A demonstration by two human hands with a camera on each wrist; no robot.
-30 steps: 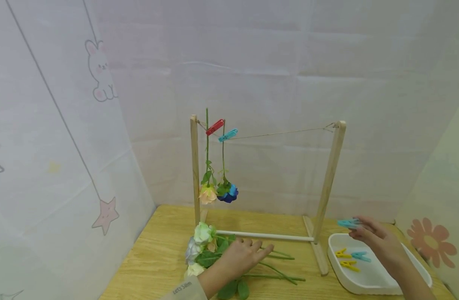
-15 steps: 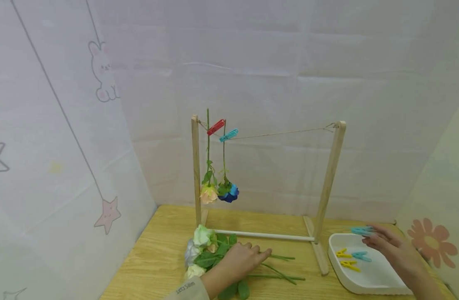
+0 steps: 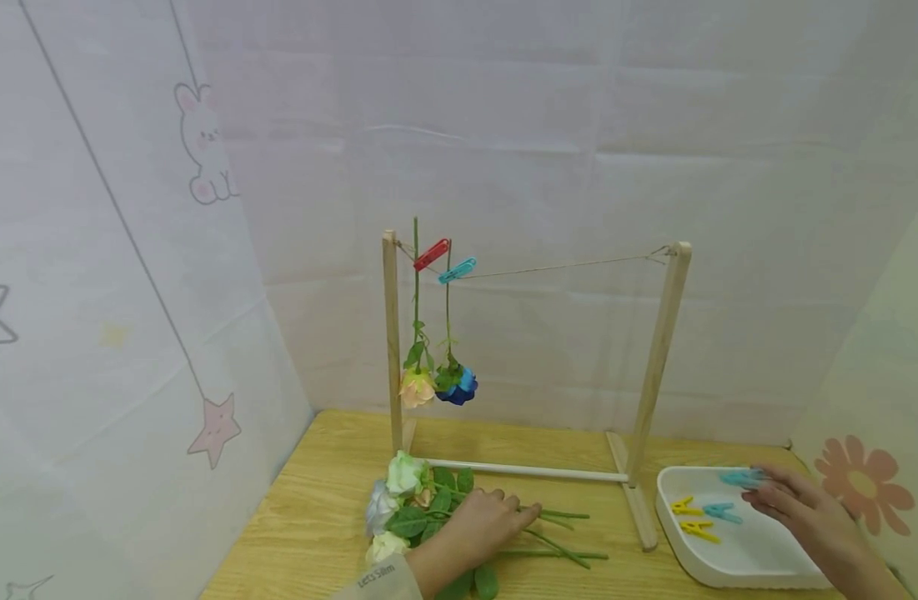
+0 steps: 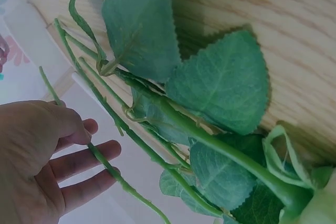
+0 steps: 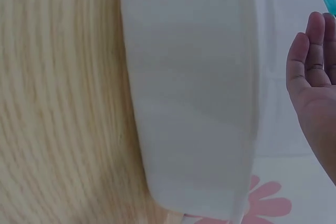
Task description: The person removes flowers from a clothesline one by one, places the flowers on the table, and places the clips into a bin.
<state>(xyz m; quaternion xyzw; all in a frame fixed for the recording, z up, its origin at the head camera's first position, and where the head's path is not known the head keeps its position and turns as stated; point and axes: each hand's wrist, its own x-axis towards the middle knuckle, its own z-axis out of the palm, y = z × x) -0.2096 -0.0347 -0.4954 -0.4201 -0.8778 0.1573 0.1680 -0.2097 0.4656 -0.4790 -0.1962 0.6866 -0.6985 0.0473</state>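
Observation:
My left hand (image 3: 489, 521) lies over a bunch of artificial roses on the table; in the left wrist view its thumb and fingers pinch one green rose stem (image 4: 128, 186). Pale green (image 3: 406, 472), silvery (image 3: 380, 507) and cream (image 3: 387, 547) blooms show left of that hand. My right hand (image 3: 811, 518) holds a light blue clothespin (image 3: 742, 478) at its fingertips, over the white tray (image 3: 717, 575). Two roses, one peach (image 3: 417, 389) and one blue (image 3: 460, 387), hang head down from a string, held by a red clothespin (image 3: 432, 254) and a blue clothespin (image 3: 457, 271).
A wooden frame with a right post (image 3: 659, 358) and left post (image 3: 392, 342) stands behind the roses, its string (image 3: 564, 267) sagging between them. Yellow clothespins (image 3: 699, 531) and another blue clothespin (image 3: 723, 512) lie in the tray. Printed cloth walls enclose the table (image 3: 301, 500).
The right hand with its blue clothespin has moved right and down, over the tray. My left hand has shifted only slightly at the stems. The hanging roses stay put.

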